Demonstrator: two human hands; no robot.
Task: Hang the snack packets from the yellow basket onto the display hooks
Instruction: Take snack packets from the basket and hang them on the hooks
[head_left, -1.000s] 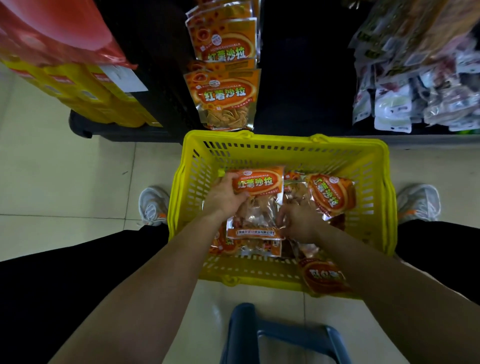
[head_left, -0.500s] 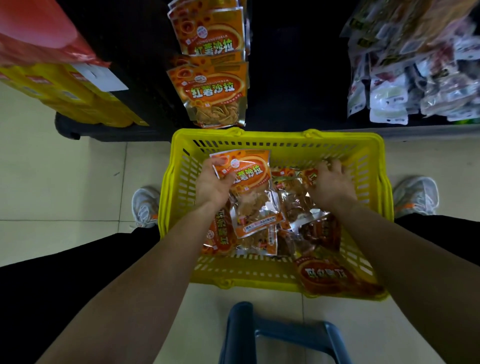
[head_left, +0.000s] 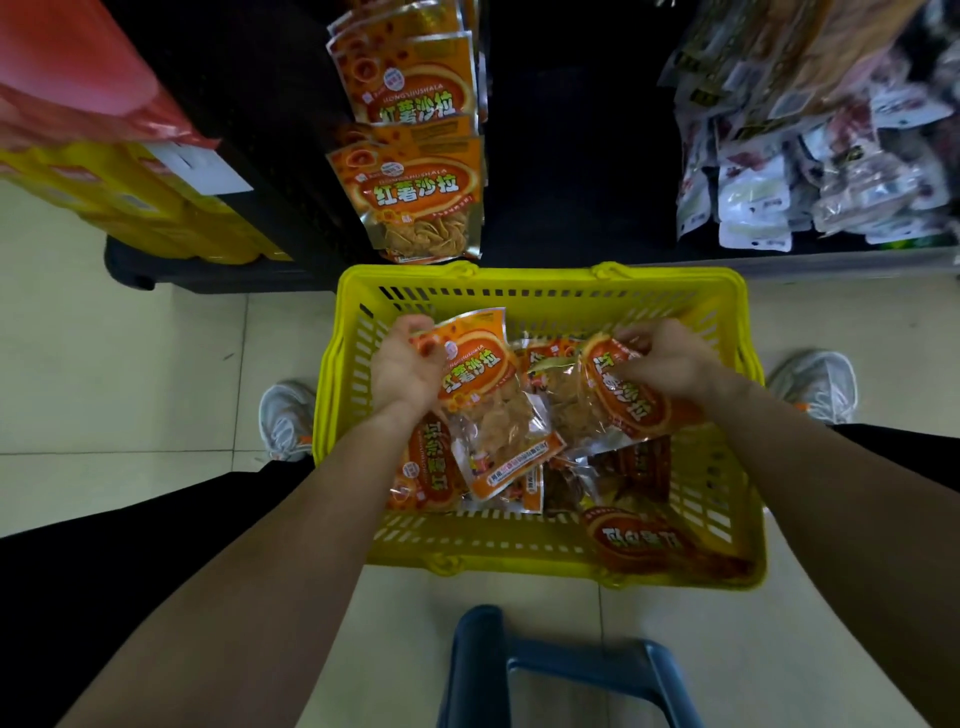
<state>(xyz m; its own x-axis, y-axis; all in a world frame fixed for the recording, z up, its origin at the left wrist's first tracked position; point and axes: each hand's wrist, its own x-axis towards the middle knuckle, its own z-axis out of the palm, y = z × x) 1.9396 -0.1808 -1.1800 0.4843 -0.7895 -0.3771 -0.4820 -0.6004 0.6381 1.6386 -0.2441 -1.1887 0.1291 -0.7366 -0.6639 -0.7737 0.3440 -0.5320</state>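
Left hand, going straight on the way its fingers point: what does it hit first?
Probably the far wall of the yellow basket: the left hand, gripping a snack packet, points toward it. If the hand sits above the rim, which depth leaves unclear, the lowest hanging packet comes first.

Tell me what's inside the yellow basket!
Orange snack packets fill the yellow basket. The left hand holds one, the right hand another. More lie below, partly covered, so their number can't be counted.
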